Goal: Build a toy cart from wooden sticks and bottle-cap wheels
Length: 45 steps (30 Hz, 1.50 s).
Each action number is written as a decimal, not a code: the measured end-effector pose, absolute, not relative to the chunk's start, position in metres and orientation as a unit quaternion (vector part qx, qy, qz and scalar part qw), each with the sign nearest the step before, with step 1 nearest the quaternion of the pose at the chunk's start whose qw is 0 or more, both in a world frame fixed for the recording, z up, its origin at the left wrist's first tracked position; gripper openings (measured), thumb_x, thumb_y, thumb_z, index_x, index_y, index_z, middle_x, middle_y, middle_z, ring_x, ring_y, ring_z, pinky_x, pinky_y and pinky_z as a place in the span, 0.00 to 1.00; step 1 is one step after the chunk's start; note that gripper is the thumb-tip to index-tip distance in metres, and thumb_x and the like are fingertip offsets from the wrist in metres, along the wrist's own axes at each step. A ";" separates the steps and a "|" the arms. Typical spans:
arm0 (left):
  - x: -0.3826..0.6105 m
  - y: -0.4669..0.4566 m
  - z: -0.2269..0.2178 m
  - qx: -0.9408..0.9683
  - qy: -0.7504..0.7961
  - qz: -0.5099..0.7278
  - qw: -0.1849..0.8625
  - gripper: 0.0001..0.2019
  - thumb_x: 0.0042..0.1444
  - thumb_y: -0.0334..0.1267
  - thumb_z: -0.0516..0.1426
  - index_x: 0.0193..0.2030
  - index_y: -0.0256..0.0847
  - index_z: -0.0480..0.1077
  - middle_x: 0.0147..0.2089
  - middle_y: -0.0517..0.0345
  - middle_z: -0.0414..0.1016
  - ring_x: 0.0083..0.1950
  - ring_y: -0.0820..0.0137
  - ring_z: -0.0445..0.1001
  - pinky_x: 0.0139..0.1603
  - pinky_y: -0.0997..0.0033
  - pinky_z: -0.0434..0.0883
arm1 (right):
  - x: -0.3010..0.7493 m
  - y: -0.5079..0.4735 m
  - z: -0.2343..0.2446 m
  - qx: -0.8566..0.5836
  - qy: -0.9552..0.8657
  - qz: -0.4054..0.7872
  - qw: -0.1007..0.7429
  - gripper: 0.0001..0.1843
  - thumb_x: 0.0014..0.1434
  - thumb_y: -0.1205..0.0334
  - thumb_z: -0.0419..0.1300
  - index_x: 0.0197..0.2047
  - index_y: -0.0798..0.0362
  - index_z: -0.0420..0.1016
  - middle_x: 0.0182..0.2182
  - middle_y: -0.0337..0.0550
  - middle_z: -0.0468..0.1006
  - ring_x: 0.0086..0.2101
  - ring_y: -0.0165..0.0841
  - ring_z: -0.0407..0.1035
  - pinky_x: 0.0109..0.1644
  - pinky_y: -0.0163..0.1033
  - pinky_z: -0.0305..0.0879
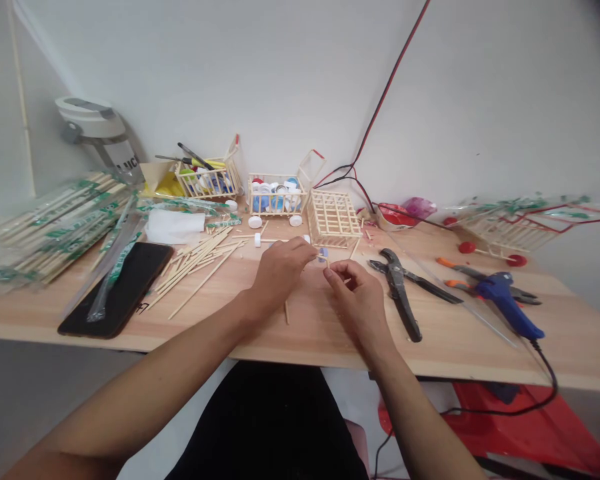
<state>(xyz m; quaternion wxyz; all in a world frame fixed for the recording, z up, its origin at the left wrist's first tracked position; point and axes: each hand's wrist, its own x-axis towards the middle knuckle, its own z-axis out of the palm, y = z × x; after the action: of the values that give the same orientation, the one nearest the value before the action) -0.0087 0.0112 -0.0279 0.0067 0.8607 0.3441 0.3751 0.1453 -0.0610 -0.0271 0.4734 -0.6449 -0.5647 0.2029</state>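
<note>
Above the middle of the table, my left hand (284, 268) is closed with its fingertips pinched on a thin wooden stick (322, 257). My right hand (359, 293) is closed too, thumb and forefinger pinching a short wooden piece at the stick's right end. Whether these are one stick or two joined at a corner, I cannot tell. Beneath my left hand another wooden stick (287, 313) pokes out toward the table edge. Just beyond my fingers lie an axle stick with white caps (257, 240) and a slatted wooden basket frame (334, 217).
Loose sticks (200, 263), a phone (115, 290) and bagged sticks (60, 223) lie left. Small stick carts (276, 200) with bottle caps stand by the wall. Black cutters (400, 293), a blue glue gun (510, 303) with a trailing cord, and a red-wheeled cart (500, 237) are right.
</note>
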 end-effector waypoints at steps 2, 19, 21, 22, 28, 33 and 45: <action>-0.009 0.011 -0.027 0.861 0.344 0.374 0.007 0.07 0.62 0.32 0.55 0.40 0.42 0.75 0.40 0.58 0.77 0.40 0.70 0.73 0.40 0.71 0.65 | 0.145 -0.061 -0.027 -0.648 -0.565 0.200 0.470 0.10 0.57 0.54 0.60 0.32 0.52 0.74 0.28 0.37 0.74 0.25 0.28 0.62 0.31 0.35 0.57; -0.008 0.012 -0.031 0.868 0.354 0.348 0.022 0.06 0.62 0.31 0.54 0.37 0.41 0.73 0.37 0.59 0.75 0.40 0.69 0.73 0.39 0.71 0.65 | 0.145 -0.059 -0.032 -0.636 -0.581 0.196 0.468 0.10 0.57 0.53 0.60 0.34 0.51 0.74 0.29 0.39 0.76 0.27 0.30 0.64 0.33 0.37 0.60; -0.008 0.011 -0.031 0.869 0.354 0.344 0.029 0.07 0.62 0.30 0.54 0.37 0.41 0.73 0.38 0.59 0.75 0.41 0.70 0.73 0.40 0.72 0.66 | 0.145 -0.058 -0.032 -0.639 -0.583 0.192 0.464 0.10 0.56 0.54 0.60 0.33 0.51 0.74 0.29 0.38 0.76 0.26 0.30 0.64 0.33 0.36 0.60; -0.008 0.011 -0.031 0.869 0.354 0.344 0.034 0.08 0.62 0.29 0.54 0.37 0.41 0.73 0.38 0.59 0.75 0.41 0.70 0.73 0.40 0.72 0.66 | 0.145 -0.058 -0.032 -0.639 -0.584 0.191 0.462 0.09 0.56 0.54 0.60 0.33 0.51 0.74 0.29 0.38 0.76 0.26 0.30 0.64 0.33 0.36 0.60; -0.008 0.010 -0.029 0.868 0.353 0.346 0.043 0.07 0.61 0.29 0.54 0.36 0.41 0.73 0.37 0.60 0.75 0.39 0.70 0.73 0.39 0.72 0.66 | 0.145 -0.058 -0.032 -0.642 -0.594 0.203 0.441 0.10 0.56 0.54 0.58 0.33 0.51 0.73 0.29 0.39 0.76 0.27 0.30 0.65 0.34 0.37 0.61; -0.008 0.010 -0.029 0.871 0.352 0.338 0.056 0.07 0.61 0.29 0.54 0.37 0.41 0.74 0.39 0.59 0.76 0.41 0.70 0.74 0.42 0.72 0.66 | 0.146 -0.058 -0.033 -0.640 -0.601 0.210 0.429 0.10 0.57 0.54 0.57 0.33 0.51 0.73 0.29 0.39 0.77 0.29 0.31 0.67 0.35 0.37 0.62; -0.011 0.012 -0.029 0.872 0.358 0.330 0.049 0.08 0.62 0.30 0.54 0.39 0.41 0.74 0.39 0.59 0.76 0.41 0.70 0.74 0.41 0.72 0.67 | 0.150 -0.059 -0.035 -0.650 -0.571 0.226 0.447 0.14 0.56 0.53 0.60 0.42 0.52 0.76 0.35 0.43 0.79 0.33 0.32 0.70 0.39 0.38 0.65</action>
<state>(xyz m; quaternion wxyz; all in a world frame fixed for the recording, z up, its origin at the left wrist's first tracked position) -0.0109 0.0123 -0.0293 0.0487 0.8720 0.3582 0.3300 0.1496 -0.0591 -0.0346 0.4469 -0.6503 -0.5711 0.2264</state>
